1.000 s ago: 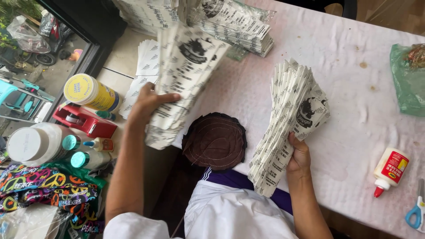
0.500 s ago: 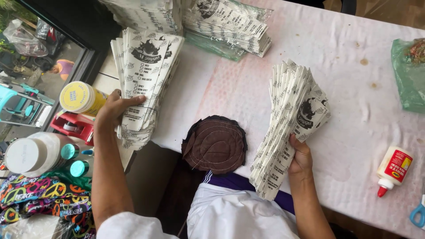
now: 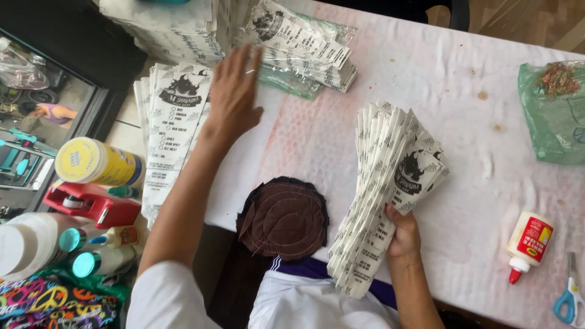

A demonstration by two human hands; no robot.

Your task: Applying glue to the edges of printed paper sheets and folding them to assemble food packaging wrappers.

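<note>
White table (image 3: pixel 426 79) — left hand (image 3: pixel 234 91) flat, right hand (image 3: pixel 402 234) gripping paper bags (image 3: pixel 390 183).

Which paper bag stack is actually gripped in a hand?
The fanned stack near the table's front edge: the right hand clamps its lower end. The left hand is open above the flat stack at the table's left edge; the far piles lie untouched.

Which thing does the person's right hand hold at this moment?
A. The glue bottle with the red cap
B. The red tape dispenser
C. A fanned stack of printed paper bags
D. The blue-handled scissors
C: the right hand grips a fanned stack of printed paper bags by its lower part, above the table. The glue bottle and the scissors lie untouched on the table to the right.
</note>
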